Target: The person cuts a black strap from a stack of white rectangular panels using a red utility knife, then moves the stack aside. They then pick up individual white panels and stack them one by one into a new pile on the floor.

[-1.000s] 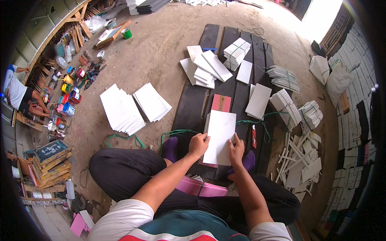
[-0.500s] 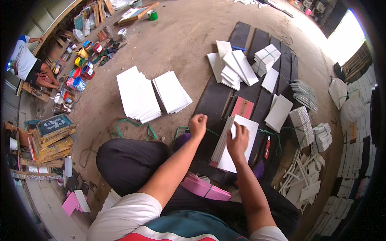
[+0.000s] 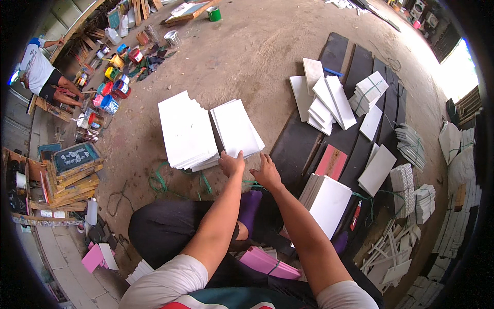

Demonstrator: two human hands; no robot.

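Observation:
My left hand (image 3: 231, 164) is at the near edge of a small stack of white sheets (image 3: 235, 126), its thumb and forefinger apart; whether it touches the stack I cannot tell. Just right of that stack's near corner, my right hand (image 3: 266, 172) reaches out with fingers spread and nothing in them. A larger, uneven stack of white sheets (image 3: 188, 129) lies beside it on the left. Below my right hand, another white stack (image 3: 332, 200) rests on dark boards (image 3: 296, 136), partly hidden by my right forearm.
A red-handled cutter (image 3: 355, 216) lies right of the near stack. Tied white bundles (image 3: 368, 92) and offcuts (image 3: 393, 252) are at the right. Green twine (image 3: 159, 177) trails on the floor. A pink bundle (image 3: 270, 263) sits by my legs. Another person (image 3: 41, 72) sits near paint pots (image 3: 121, 88).
My right hand has left the white stack on the boards and moved left. My left hand has shifted slightly left to the small stack. The view has shifted, too.

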